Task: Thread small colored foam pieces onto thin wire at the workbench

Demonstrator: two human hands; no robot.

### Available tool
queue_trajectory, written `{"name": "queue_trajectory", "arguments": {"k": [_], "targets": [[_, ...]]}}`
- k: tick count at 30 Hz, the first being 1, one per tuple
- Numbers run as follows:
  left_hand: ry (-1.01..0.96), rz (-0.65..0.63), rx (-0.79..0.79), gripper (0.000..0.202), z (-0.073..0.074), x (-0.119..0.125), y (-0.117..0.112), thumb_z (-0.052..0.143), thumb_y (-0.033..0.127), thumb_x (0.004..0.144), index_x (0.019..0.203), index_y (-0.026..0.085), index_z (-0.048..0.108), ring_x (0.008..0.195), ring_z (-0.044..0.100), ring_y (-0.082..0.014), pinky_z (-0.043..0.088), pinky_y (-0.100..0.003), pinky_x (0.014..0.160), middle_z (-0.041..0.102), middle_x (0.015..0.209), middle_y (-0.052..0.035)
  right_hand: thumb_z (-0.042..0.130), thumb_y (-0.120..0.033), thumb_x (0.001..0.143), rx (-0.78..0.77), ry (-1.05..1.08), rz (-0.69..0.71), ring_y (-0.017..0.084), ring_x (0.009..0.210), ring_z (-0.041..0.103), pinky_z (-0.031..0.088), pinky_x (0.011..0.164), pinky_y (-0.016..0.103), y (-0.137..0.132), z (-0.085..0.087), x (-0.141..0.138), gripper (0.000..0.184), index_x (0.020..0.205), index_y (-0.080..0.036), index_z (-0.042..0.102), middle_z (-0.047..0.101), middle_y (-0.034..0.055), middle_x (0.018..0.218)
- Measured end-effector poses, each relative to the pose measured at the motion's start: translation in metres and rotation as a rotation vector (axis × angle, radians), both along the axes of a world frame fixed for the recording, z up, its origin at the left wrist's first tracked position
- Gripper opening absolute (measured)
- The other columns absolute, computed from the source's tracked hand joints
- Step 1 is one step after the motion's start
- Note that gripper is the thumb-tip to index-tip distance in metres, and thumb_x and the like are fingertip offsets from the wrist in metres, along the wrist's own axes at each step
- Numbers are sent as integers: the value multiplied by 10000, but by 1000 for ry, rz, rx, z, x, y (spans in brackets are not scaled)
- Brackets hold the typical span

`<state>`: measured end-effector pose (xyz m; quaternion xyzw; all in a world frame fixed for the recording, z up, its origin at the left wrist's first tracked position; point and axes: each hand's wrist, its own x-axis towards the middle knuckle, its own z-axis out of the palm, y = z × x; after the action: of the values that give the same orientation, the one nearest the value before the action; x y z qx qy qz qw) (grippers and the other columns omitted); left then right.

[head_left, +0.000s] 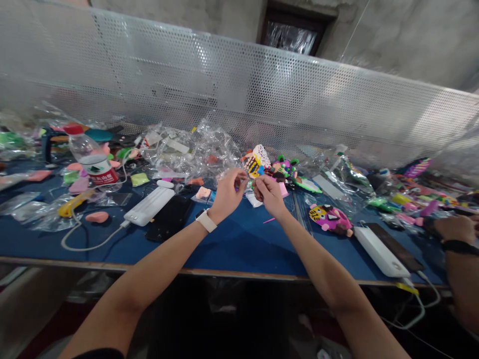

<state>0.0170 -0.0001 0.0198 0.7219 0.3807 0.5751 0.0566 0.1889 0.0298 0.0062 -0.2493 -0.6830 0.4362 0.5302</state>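
My left hand (230, 189), with a pale-banded watch (205, 220) on its wrist, has its fingers curled together in a pinch; what lies in them is too small to make out. Close beside it on the right, my right hand (270, 195) is closed too, thumb against fingers, its contents hidden. Just beyond both hands stands a colourful clay figure (256, 162) in yellow, black and white. A green and purple clay piece (285, 165) lies right of that. Below my right hand rests a thin pink stick (268, 220) on the blue table (247, 249).
Crumpled clear plastic bags (202, 149) line the back against a perforated metal panel (224, 85). At left are a bottle (95, 162), a white power bank (149, 205) and a black phone (170, 218). A pink clay mask (331, 218) and another person's hand (456, 229) are at right.
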Motion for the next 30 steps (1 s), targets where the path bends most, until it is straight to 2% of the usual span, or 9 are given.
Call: {"name": "queue_trajectory", "arguments": {"k": [4, 8, 11, 16, 19, 23, 27, 30], "targets": [[-101, -138, -163, 148, -4, 1, 5, 647, 155, 940, 1084, 183, 628, 794, 691, -154, 546, -288, 722, 735, 902, -34, 568, -554, 1014, 165, -146, -104, 112, 519, 387, 301, 516, 281, 5, 0, 7, 355, 868, -233, 608, 451, -53, 593], [-113, -233, -275, 42, -7, 2, 10, 631, 153, 916, 931, 171, 667, 758, 669, -154, 530, -283, 686, 716, 828, -32, 536, -561, 1025, 187, -215, -131, 122, 545, 404, 324, 549, 287, 8, -2, 11, 370, 885, -227, 609, 465, -46, 625], [-103, -287, -335, 76, -6, 2, 10, 590, 115, 911, 904, 175, 636, 729, 653, -148, 517, -281, 678, 692, 783, -18, 523, -561, 1030, 200, -251, -137, 132, 567, 412, 335, 572, 293, 9, -3, 11, 380, 870, -225, 601, 467, -39, 641], [18, -216, -321, 144, -4, -4, 8, 599, 89, 907, 1011, 188, 616, 625, 601, -140, 447, -274, 602, 663, 702, 13, 517, -591, 1021, 198, -298, -148, 148, 614, 432, 340, 594, 294, 9, -5, 10, 408, 868, -223, 605, 475, -23, 680], [69, -191, -317, 212, -2, -10, 9, 703, 130, 878, 1063, 197, 624, 637, 623, -148, 482, -281, 630, 685, 728, 15, 515, -633, 1007, 167, -321, -160, 151, 614, 434, 329, 579, 288, 8, -7, 8, 449, 852, -220, 603, 472, -21, 667], [196, -126, -208, 303, -2, -15, 10, 820, 224, 849, 1089, 202, 635, 701, 647, -153, 527, -301, 708, 707, 864, -5, 555, -683, 966, 100, -287, -121, 135, 564, 402, 301, 527, 275, 11, -10, 7, 481, 841, -221, 596, 455, -35, 630], [401, -56, 64, 152, -7, -19, 10, 655, 340, 1014, 1073, 200, 662, 926, 682, -191, 560, -329, 815, 696, 1057, -65, 628, -693, 922, -49, -148, -24, 111, 475, 339, 258, 465, 266, 12, -11, 4, 466, 877, -230, 602, 401, -70, 569], [510, 16, 208, 204, -12, -21, 11, 540, 347, 1076, 1096, 196, 675, 1013, 683, -202, 567, -310, 791, 686, 1109, -88, 664, -685, 903, -98, -86, -9, 102, 458, 339, 243, 448, 261, 8, -9, 0, 456, 874, -235, 597, 411, -75, 567]]}}
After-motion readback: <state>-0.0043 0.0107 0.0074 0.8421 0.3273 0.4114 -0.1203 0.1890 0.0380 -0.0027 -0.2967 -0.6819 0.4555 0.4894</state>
